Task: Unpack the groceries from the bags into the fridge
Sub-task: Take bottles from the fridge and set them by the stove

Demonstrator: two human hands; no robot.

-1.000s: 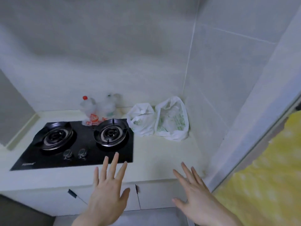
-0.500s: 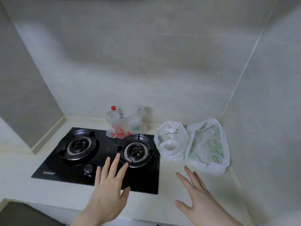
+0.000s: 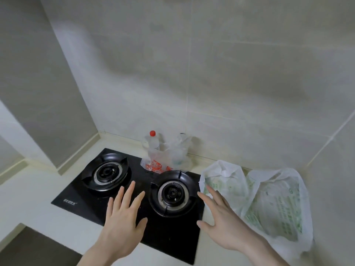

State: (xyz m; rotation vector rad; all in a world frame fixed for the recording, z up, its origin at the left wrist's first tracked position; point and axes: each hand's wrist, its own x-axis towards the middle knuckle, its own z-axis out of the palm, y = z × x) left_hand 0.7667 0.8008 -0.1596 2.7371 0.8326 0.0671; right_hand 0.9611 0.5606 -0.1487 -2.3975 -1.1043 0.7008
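Note:
Two white plastic bags with green print sit side by side on the counter at the right: a smaller bag [image 3: 226,185] and a larger bag [image 3: 278,210]. A clear bag with red print [image 3: 165,160] stands against the back wall behind the stove, with a red-capped bottle [image 3: 153,143] sticking out of it. My left hand [image 3: 123,225] hovers open over the stove's front. My right hand [image 3: 224,221] is open too, fingertips close to the smaller white bag, holding nothing. No fridge is in view.
A black two-burner gas stove [image 3: 80,200] is set into the pale counter [image 3: 34,204]. Tiled walls close the back and right sides, and a grey panel stands at the left. The counter's front edge and dark floor [image 3: 28,248] show at bottom left.
The view has swung left and closer to the counter. Both open hands have moved forward over the stove, the right one nearing the smaller white bag.

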